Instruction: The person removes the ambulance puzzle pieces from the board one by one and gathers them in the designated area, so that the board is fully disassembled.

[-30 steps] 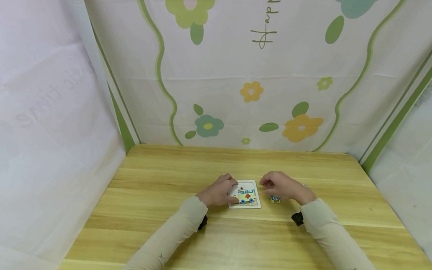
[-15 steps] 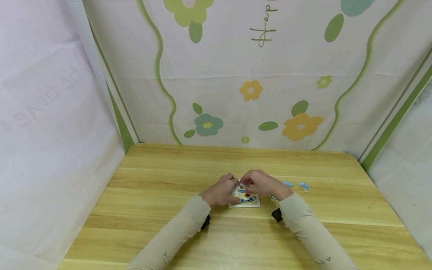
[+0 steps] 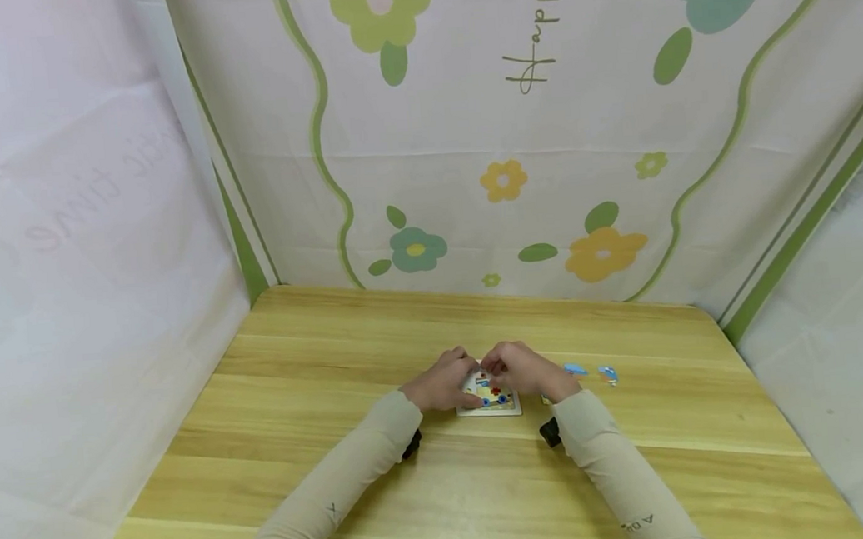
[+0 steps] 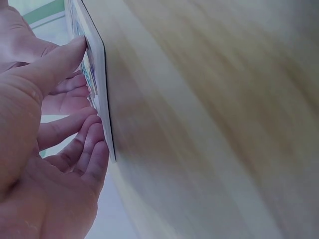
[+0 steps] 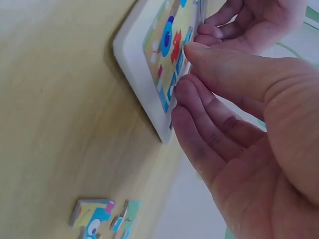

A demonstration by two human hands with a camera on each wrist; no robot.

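Note:
A square jigsaw puzzle board (image 3: pixel 512 410) with a pale frame and a yellow ambulance picture lies flat on the wooden table. My left hand (image 3: pixel 443 383) holds its left side, thumb on the picture and curled fingers at the far edge, as the left wrist view (image 4: pixel 102 64) also has it. Over the far part of the picture, my right hand (image 3: pixel 521 368) brings thumb and fingertips together, apparently around a puzzle piece mostly hidden by the fingers. In the right wrist view its fingertips (image 5: pixel 183 92) touch the board by the blue windows.
Loose puzzle pieces lie to the right of the board: a blue one (image 3: pixel 575 369), a blue and orange one (image 3: pixel 608 375), and one (image 3: pixel 546 398) partly behind the right wrist. A flower-printed cloth (image 3: pixel 455 176) hangs behind the table.
My right hand has moved left from beside the loose pieces to above the board, and stays there over the last half second. The left hand has barely shifted on the board.

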